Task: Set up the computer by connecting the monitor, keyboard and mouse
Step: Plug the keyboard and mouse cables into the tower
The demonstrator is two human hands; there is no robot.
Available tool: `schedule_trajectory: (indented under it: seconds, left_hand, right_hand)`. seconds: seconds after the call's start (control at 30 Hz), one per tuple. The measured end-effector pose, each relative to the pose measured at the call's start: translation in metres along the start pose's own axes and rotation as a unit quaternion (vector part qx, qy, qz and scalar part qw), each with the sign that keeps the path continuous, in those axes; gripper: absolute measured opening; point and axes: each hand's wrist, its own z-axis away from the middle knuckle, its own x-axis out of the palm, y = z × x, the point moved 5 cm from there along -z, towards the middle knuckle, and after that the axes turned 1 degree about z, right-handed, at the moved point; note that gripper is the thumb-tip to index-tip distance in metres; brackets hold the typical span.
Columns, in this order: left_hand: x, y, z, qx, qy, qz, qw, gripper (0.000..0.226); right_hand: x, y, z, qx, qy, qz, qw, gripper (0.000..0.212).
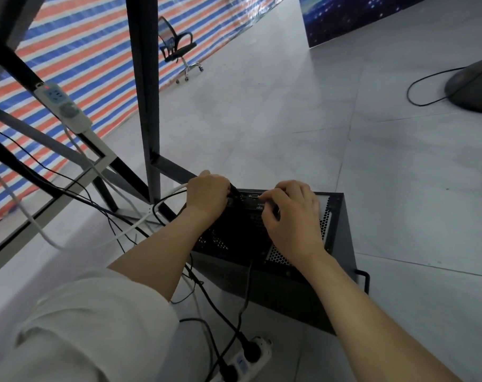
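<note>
At the perforated black metal case (328, 216), both hands (206, 194) grip plugs.

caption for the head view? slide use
Both hands, left hand gripping a black plug and right hand, work at the rear ports of the computer case on the floor.

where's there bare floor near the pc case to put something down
Bare grey floor lies right of the computer case, toward the round dark base, and beyond it toward the office chair. Left is crowded: cables, desk legs; the power strip sits in front.
</note>
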Motion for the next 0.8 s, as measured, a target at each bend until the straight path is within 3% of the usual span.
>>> schedule_trajectory:
  seconds: [0.1,0.23,0.4,0.57,0.8]
  left_hand:
    - [0.0,0.0,-0.005,-0.019,-0.012,0.018,1.0,0.019]
    - [-0.005,-0.006,-0.002,-0.158,-0.002,0.164,0.974,0.015]
    - [0.009,-0.007,0.012,-0.312,0.022,0.342,0.886,0.013]
    - [0.027,-0.008,0.019,-0.37,0.051,0.468,0.801,0.01]
    - [0.028,0.002,0.017,-0.337,0.052,0.421,0.84,0.008]
  right_hand:
    - [0.0,0.0,0.0,-0.001,-0.003,0.002,1.0,0.02]
    - [-0.001,-0.001,0.0,-0.007,-0.003,0.006,1.0,0.02]
    - [0.0,-0.001,-0.001,-0.001,-0.001,0.009,1.0,0.02]
    - [0.0,0.001,-0.002,-0.007,-0.002,0.013,1.0,0.019]
    - [-0.001,0.002,-0.003,-0.012,-0.03,0.023,0.999,0.016]
